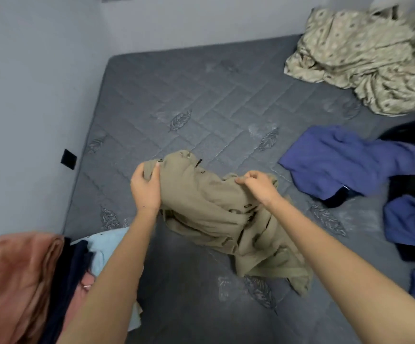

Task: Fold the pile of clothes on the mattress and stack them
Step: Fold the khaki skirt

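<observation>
Both hands grip a crumpled khaki cloth garment [213,207] over the grey quilted mattress [176,95]: left hand [145,187] fingers curled round its edge, right hand [259,186] fingers pinching a fold.

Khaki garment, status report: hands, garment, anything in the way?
Left hand grips khaki garment at upper edge; right hand pinches it too. Garment crumpled, unfolded, lower part on mattress. Blue clothes unfolded to the right, clear of both hands.

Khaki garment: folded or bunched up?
Not folded. The khaki garment hangs bunched and wrinkled, its lower part trailing on the mattress; left hand and right hand hold its top edge.
</observation>
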The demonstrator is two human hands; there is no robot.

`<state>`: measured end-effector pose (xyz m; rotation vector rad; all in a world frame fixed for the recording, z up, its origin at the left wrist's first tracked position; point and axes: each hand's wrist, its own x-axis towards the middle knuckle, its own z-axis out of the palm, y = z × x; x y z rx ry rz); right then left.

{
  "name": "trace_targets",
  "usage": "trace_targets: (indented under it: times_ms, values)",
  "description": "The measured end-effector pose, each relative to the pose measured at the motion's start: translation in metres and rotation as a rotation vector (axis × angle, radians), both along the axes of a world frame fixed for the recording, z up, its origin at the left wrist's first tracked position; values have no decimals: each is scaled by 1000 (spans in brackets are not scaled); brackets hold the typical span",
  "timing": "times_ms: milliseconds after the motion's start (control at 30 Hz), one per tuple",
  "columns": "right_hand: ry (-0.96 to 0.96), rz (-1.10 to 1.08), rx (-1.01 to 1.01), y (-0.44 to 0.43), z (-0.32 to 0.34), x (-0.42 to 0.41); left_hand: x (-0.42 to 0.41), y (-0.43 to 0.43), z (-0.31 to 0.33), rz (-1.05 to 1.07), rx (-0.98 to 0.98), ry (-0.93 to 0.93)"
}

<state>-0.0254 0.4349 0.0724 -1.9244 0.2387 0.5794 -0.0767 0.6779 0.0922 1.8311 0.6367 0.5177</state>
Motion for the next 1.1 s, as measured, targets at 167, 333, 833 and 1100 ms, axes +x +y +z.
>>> trace_targets:
  times_ms: [167,333,833,1100]
  values:
    - [211,166,-85,-40,42,-56,-40,-29,59,-43,36,-46]
    - [212,330,-76,-79,85,-108,-81,-66,123,-64,89,-96]
    - [-43,152,77,-127,220,-177,-145,-142,299,-311,186,-289]
    - [-392,11,122,-130,308,-177,-165,-125,355,-231,177,-336]
